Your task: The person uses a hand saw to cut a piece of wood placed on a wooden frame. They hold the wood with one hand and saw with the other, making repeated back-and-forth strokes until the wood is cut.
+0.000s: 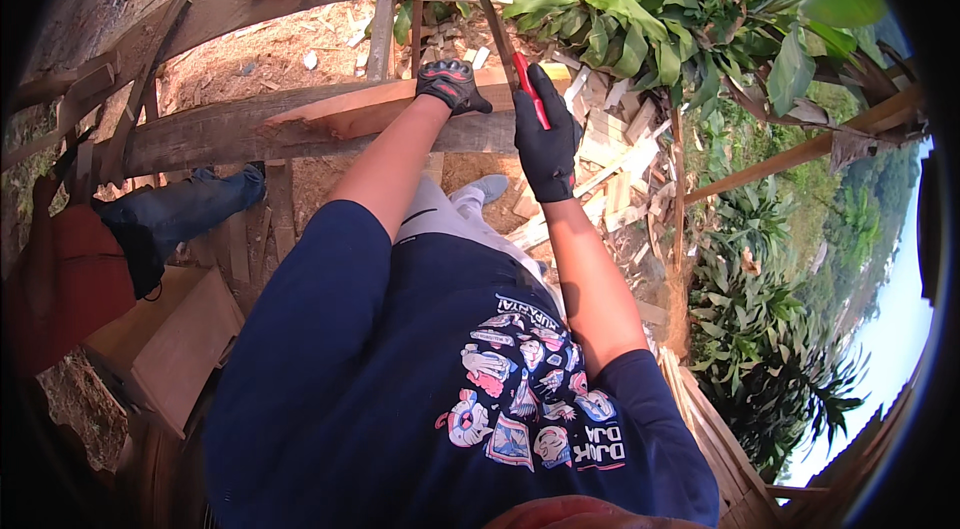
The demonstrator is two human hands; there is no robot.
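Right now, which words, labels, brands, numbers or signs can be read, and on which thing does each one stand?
Navy shirt: white lettering around colourful drawings; I leave its words uncopied. Smaller print there is too small to read.
Red-handled saw: no readable text.
Left glove, right glove: none readable.

One head-worn fisheye camera looks steeply down.

Right hand grips red-handled saw; left hand on plank.
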